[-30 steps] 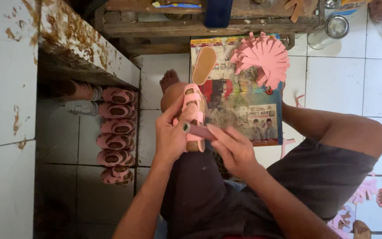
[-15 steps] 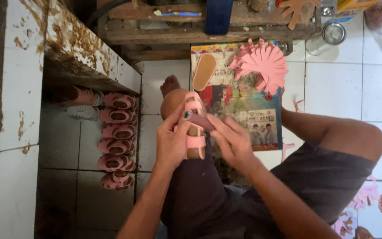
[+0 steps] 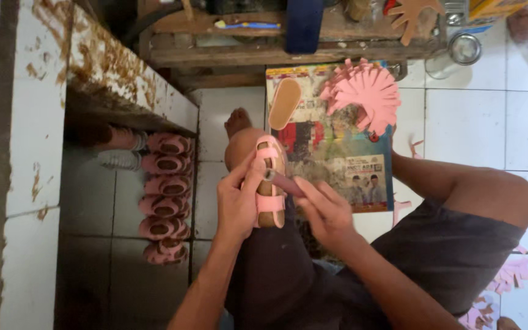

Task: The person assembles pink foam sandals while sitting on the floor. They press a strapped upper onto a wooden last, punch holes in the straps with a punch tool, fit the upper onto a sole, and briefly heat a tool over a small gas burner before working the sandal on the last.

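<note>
The white tiled floor carries a printed poster sheet, where a fan of pink cut strap pieces and one bare tan insole lie unassembled. Under the stained ledge, a row of finished pink sandals stands lined up, so much of the batch looks done. The person sits with a pink sandal resting along the raised knee. The left hand is closed around the sandal's side, steadying it. The right hand pinches a small dark tool, its tip touching the straps. This sandal already has its straps on; judging by that, it is near finished, with loose pieces left.
</note>
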`<act>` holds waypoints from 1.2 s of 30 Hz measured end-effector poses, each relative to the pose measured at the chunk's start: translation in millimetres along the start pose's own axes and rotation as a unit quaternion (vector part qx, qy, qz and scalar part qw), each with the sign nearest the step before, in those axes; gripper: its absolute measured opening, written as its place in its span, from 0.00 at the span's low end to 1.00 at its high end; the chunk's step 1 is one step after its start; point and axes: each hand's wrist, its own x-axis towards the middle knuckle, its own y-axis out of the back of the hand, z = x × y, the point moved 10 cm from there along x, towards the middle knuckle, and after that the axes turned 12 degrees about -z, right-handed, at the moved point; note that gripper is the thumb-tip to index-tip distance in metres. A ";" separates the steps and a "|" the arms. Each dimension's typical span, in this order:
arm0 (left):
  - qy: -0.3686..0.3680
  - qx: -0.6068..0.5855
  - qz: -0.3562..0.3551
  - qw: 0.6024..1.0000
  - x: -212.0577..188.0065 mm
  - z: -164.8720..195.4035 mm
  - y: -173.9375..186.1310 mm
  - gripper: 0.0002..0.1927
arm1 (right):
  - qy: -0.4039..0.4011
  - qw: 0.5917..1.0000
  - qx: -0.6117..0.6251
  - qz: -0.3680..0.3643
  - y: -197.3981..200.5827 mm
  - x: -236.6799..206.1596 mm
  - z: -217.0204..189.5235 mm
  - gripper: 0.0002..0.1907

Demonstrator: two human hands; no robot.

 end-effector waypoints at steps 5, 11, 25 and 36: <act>-0.014 0.061 -0.003 0.998 2.8 6.4 -3.1 0.24 | 0.031 0.998 0.057 -0.001 19.6 1.1 -5.5 0.19; -0.009 0.041 -0.007 0.999 3.3 -1.5 -1.4 0.21 | 0.043 0.998 0.041 0.023 3.3 13.0 -12.6 0.19; 0.020 -0.063 -0.025 0.997 1.5 -9.2 1.0 0.20 | 0.039 0.998 0.039 0.028 -15.8 -6.3 8.3 0.19; 0.038 -0.083 -0.205 0.975 -13.5 47.8 -32.5 0.40 | -0.167 0.934 0.314 0.036 6.3 -39.9 102.8 0.21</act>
